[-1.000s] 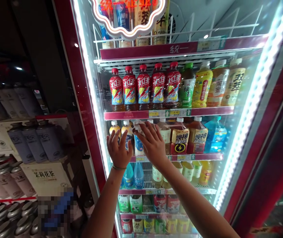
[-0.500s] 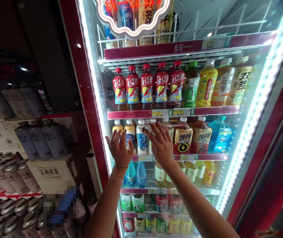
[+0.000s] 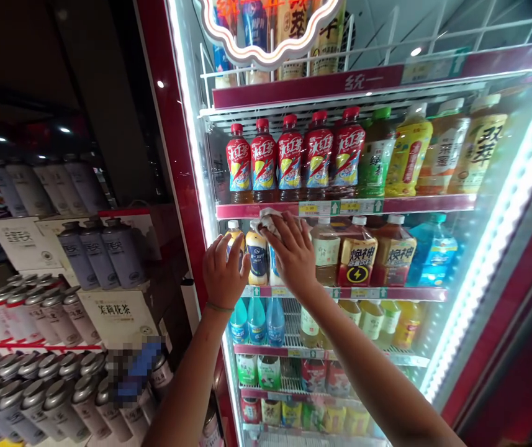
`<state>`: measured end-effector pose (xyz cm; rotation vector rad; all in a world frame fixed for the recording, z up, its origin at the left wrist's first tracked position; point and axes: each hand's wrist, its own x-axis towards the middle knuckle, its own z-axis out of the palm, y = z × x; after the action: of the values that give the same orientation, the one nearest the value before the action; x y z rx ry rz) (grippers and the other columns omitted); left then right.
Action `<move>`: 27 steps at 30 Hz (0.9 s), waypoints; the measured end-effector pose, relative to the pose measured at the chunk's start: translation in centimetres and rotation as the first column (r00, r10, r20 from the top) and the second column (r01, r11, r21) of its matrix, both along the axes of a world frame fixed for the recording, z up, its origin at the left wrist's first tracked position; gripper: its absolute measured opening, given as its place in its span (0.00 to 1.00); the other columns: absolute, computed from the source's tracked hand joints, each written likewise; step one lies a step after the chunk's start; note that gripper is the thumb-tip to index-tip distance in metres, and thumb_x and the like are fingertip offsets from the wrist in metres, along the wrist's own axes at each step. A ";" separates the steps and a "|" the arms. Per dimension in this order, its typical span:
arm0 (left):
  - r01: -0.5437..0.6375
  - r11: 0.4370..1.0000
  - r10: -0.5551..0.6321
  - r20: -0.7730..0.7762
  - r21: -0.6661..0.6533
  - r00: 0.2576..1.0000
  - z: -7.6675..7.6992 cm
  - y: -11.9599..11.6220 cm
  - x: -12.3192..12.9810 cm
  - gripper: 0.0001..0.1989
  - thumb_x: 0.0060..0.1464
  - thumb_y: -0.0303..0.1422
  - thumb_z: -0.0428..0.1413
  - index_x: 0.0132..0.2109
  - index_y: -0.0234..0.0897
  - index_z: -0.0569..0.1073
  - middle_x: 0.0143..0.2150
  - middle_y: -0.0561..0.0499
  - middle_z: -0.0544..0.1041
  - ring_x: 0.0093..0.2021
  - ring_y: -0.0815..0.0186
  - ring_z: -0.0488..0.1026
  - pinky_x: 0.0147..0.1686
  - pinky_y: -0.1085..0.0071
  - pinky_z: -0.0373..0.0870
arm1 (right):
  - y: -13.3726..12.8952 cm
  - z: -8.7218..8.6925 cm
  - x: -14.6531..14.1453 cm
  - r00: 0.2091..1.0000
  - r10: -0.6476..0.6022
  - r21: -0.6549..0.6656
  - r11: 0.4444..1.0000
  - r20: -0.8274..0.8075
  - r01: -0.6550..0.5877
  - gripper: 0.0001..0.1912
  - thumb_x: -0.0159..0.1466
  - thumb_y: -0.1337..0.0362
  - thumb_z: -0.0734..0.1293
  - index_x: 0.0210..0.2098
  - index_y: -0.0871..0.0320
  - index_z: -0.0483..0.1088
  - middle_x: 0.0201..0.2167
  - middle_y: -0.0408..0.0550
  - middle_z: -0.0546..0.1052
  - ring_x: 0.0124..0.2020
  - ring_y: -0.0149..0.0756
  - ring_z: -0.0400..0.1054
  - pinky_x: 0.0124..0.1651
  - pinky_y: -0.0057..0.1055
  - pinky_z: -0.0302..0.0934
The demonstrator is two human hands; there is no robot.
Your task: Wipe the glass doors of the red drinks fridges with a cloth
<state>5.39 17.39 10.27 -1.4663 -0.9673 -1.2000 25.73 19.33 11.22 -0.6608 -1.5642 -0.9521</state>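
My right hand [image 3: 295, 253] presses a crumpled whitish cloth [image 3: 271, 222] against the glass door [image 3: 293, 202] of a lit drinks cooler. Its fingers lie stretched over the cloth, which covers the tops of some bottles behind the glass. To the left, my left hand [image 3: 223, 273] is open with fingers spread, at the glass by the door's left side, and holds nothing. Between the two hands shows a dark-blue-labelled bottle [image 3: 258, 257] inside the cooler. Part of each bottle behind my hands is hidden.
Red-capped bottles [image 3: 290, 155] line the shelf above my hands. A bright light strip [image 3: 190, 124] runs down the door's left side. Left of the cooler stand stacked boxes [image 3: 115, 310] and rows of metallic cans [image 3: 37, 391]. A glowing sign [image 3: 266, 59] sits at the top.
My right hand has slid the cloth left and slightly up across the glass. My left hand stays open near the same spot. The whole view has shifted a little.
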 end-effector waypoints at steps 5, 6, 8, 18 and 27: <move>-0.028 0.999 0.027 -0.021 -0.035 0.999 1.2 -0.9 -1.5 0.22 0.68 0.35 0.57 0.66 0.38 0.75 0.59 0.37 0.77 0.61 0.50 0.73 0.63 0.54 0.70 | 0.0 -0.4 -0.4 0.999 -0.020 0.011 1.000 0.045 0.019 0.32 0.73 0.74 0.64 0.72 0.44 0.64 0.72 0.46 0.70 0.79 0.42 0.51 0.78 0.52 0.56; -0.036 0.999 0.035 -0.029 -0.032 0.999 1.4 -1.1 -1.7 0.22 0.68 0.35 0.57 0.66 0.37 0.75 0.58 0.37 0.78 0.59 0.50 0.74 0.62 0.54 0.71 | 0.0 -0.3 -0.5 1.000 -0.028 0.017 0.999 0.003 0.028 0.31 0.73 0.74 0.63 0.72 0.44 0.64 0.72 0.46 0.70 0.79 0.42 0.52 0.78 0.53 0.56; -0.054 0.998 0.052 -0.044 -0.037 0.998 1.8 -1.6 -2.0 0.21 0.68 0.35 0.57 0.65 0.36 0.76 0.57 0.37 0.78 0.58 0.50 0.74 0.61 0.54 0.72 | 0.0 0.2 -1.2 0.998 -0.033 0.024 0.999 -0.056 0.035 0.30 0.73 0.75 0.63 0.71 0.45 0.66 0.72 0.47 0.70 0.79 0.43 0.51 0.78 0.54 0.55; -0.130 0.974 0.108 -0.124 -0.185 0.986 3.4 -3.6 -4.1 0.23 0.68 0.31 0.57 0.68 0.42 0.72 0.57 0.41 0.77 0.57 0.53 0.74 0.58 0.56 0.76 | 0.0 -0.1 -2.9 0.998 -0.016 -0.007 1.000 -0.053 0.015 0.31 0.73 0.74 0.63 0.72 0.44 0.65 0.73 0.45 0.69 0.79 0.43 0.52 0.79 0.53 0.53; -0.046 0.972 0.012 -0.143 -0.231 0.990 2.6 -3.1 -6.4 0.27 0.66 0.28 0.57 0.70 0.45 0.70 0.59 0.41 0.77 0.60 0.53 0.74 0.62 0.54 0.74 | 0.0 0.2 -5.6 0.999 0.026 -0.054 0.998 -0.044 -0.029 0.33 0.74 0.73 0.62 0.74 0.39 0.62 0.73 0.43 0.68 0.78 0.44 0.54 0.79 0.55 0.53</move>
<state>-1.03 14.32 12.90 -1.6919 -1.0564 -0.9716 20.12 19.36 11.40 -0.6917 -1.5618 -0.8724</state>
